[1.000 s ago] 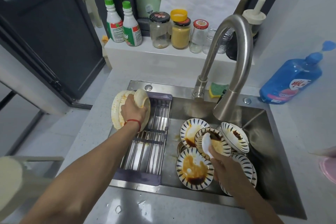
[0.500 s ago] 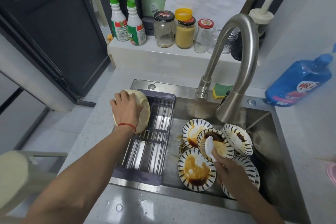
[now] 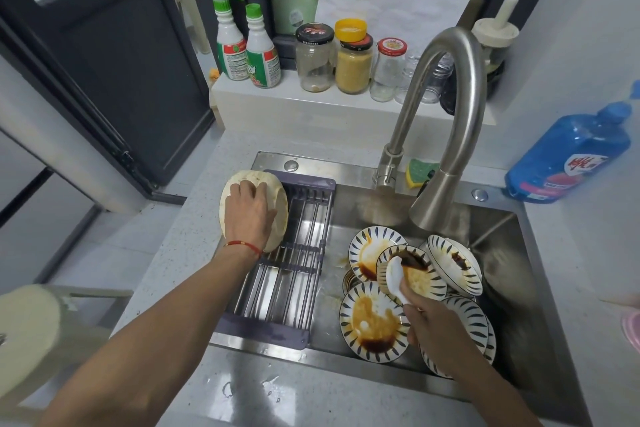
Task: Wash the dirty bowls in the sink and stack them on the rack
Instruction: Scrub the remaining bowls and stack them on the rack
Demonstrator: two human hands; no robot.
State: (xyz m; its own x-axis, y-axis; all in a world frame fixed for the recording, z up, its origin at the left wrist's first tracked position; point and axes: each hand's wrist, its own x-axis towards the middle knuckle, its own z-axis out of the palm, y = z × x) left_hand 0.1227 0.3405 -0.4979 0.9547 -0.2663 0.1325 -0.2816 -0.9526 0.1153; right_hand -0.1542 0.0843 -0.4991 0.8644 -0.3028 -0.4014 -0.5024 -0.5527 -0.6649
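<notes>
The left arm reaches forward from the lower left, its wrist wearing a red string bracelet (image 3: 243,245). The left hand (image 3: 250,214) lies palm-down with fingers spread flat over a cream, upturned bowl (image 3: 277,215), which sits at the far-left corner of the purple drying rack (image 3: 287,284), overlapping the desk (image 3: 194,236) beside the sink (image 3: 502,232). The rack spans the sink's left part. To the right of the rack, inside the sink, lies a pile of striped bowls (image 3: 375,322) smeared with brown sauce, below the curved steel faucet (image 3: 446,135). The right arm comes in from the lower right; the right hand (image 3: 433,322) hovers over the pile, its fingers closed round the handle of a white spoon (image 3: 396,279), whose scoop points up over the bowls. A blue detergent bottle (image 3: 568,156) stands right of the faucet.
</notes>
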